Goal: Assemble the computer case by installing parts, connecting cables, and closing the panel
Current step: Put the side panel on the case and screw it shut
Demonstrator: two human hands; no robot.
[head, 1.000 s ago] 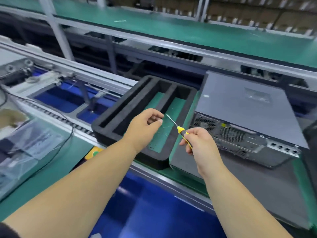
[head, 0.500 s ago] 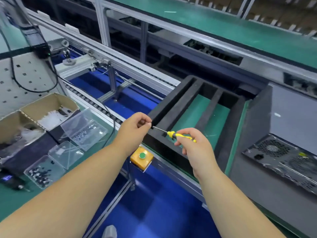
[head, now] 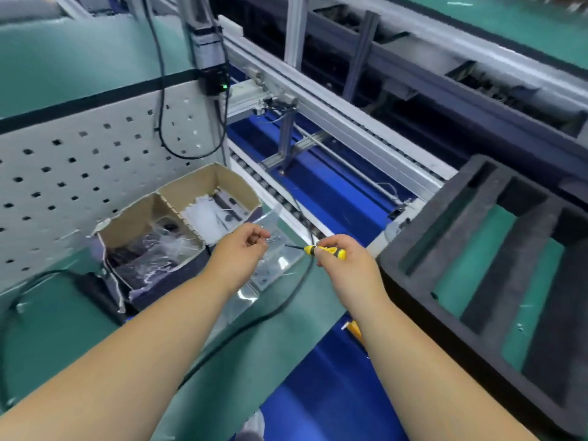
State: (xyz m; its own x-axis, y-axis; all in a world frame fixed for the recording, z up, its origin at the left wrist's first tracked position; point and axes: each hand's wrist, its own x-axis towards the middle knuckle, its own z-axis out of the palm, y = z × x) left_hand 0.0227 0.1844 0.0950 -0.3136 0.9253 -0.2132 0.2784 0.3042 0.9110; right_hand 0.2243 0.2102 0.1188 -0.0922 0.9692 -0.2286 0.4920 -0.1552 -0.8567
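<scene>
My right hand point(head: 342, 259) grips a small yellow-handled screwdriver point(head: 324, 250), its thin shaft pointing left. My left hand point(head: 238, 249) hovers with curled fingers over a clear plastic box point(head: 276, 262) of small screws on the green bench; fingertips pinch together near a small metallic part, too blurred to identify. The screwdriver tip sits a short way from my left fingertips. The computer case is out of view.
A divided cardboard box point(head: 178, 218) with plastic-bagged parts stands left of the hands, against a white pegboard point(head: 79, 173). A black cable point(head: 280, 300) runs across the bench. A black foam tray point(head: 496, 265) lies on the conveyor at right, rails point(head: 334, 122) behind.
The view has swung left from the conveyor and case to the bench. Both hands moved left, from in front of the foam tray to above the clear screw box.
</scene>
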